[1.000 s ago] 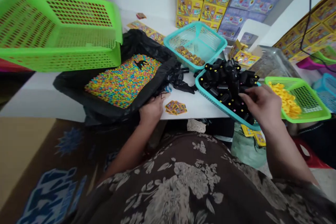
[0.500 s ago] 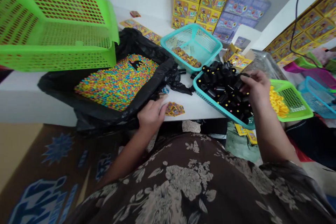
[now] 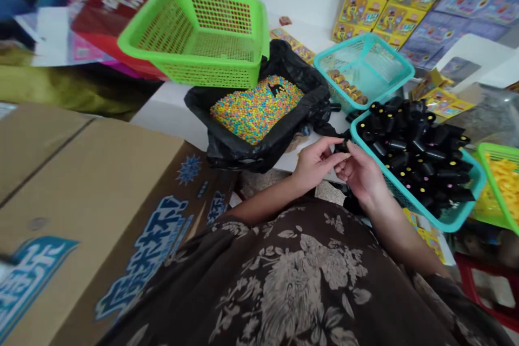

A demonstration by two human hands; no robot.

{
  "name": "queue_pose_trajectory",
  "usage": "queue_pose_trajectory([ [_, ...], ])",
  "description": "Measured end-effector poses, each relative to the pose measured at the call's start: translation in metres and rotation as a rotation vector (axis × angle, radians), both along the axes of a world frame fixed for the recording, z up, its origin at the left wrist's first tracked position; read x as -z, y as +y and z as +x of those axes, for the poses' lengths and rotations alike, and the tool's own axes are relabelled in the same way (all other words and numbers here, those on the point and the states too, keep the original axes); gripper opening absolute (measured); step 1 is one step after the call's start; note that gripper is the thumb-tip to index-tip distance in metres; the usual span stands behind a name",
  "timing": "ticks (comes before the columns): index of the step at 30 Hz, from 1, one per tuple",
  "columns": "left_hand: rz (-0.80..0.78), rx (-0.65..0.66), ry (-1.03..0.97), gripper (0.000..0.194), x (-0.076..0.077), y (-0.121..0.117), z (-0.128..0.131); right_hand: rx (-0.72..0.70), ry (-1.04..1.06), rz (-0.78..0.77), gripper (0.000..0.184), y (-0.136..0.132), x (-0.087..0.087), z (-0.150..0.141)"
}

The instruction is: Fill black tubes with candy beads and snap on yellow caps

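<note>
In front of my body, both hands meet at the table's front edge around a small black plastic cup (image 3: 341, 147), mostly hidden by fingers. My left hand (image 3: 314, 165) pinches it from the left. My right hand (image 3: 365, 175) closes on it from the right, fingers curled. Just right of them, a turquoise basket (image 3: 409, 196) is heaped with similar black cups (image 3: 421, 146), some showing yellow or pink dots. To the left sits a container lined with a black plastic bag (image 3: 243, 159), filled with small multicoloured candies (image 3: 255, 108); a black piece lies on top.
A green basket (image 3: 211, 73) stands behind the candies. Another turquoise basket (image 3: 389, 84) holds a row of small wrapped rolls. Yellow boxes (image 3: 368, 8) are stacked at the wall. Yellow pieces (image 3: 505, 178) fill a green basket far right. A large carton (image 3: 101, 173) stands left.
My right hand has come left from the heap of black cups with one cup. My left hand has left the small yellow packets and joined it. The view has swung left.
</note>
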State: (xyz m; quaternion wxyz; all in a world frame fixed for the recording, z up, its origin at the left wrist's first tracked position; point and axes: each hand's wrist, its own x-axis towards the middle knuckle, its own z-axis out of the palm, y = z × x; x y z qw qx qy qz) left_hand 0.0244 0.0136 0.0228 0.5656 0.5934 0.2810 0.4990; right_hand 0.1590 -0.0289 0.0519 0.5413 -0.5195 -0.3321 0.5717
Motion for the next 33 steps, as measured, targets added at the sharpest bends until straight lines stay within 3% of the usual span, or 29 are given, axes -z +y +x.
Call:
queue_pose_trajectory([
  [5,-0.33,0.096,-0.175,0.052,-0.004,0.001,-0.014,0.093,-0.338,0.3,0.038,0.005,0.007,-0.005],
  [8,-0.469,0.129,-0.263,0.051,-0.01,0.004,-0.026,-0.022,-0.748,0.599,0.04,0.014,0.002,-0.004],
  [10,-0.5,0.091,-0.284,0.051,-0.014,0.004,-0.036,-0.139,-0.983,0.767,0.035,0.027,-0.004,-0.006],
  [13,-0.493,-0.06,-0.33,0.051,-0.019,-0.001,-0.053,-0.225,-1.162,0.899,0.029,0.059,-0.014,-0.017],
  [17,-0.477,-0.201,-0.338,0.052,-0.014,-0.009,-0.068,-0.316,-1.427,0.936,0.031,0.13,-0.025,-0.044],
  [22,-0.523,-0.264,-0.324,0.056,-0.004,-0.016,-0.076,-0.664,-1.795,0.882,0.028,0.204,-0.026,-0.092],
  [25,-0.502,-0.216,-0.277,0.054,-0.002,-0.019,-0.079,-0.879,-1.977,0.786,0.03,0.214,-0.021,-0.121],
  [28,-0.51,-0.229,-0.266,0.053,-0.002,-0.019,-0.083,-1.021,-2.013,0.756,0.03,0.211,-0.012,-0.14],
  [31,-0.52,-0.241,-0.261,0.054,0.0,-0.018,-0.086,-1.048,-1.888,0.726,0.029,0.209,-0.005,-0.14],
  [33,-0.518,-0.238,-0.255,0.056,0.001,-0.017,-0.088,-0.972,-1.707,0.678,0.031,0.209,-0.001,-0.131],
])
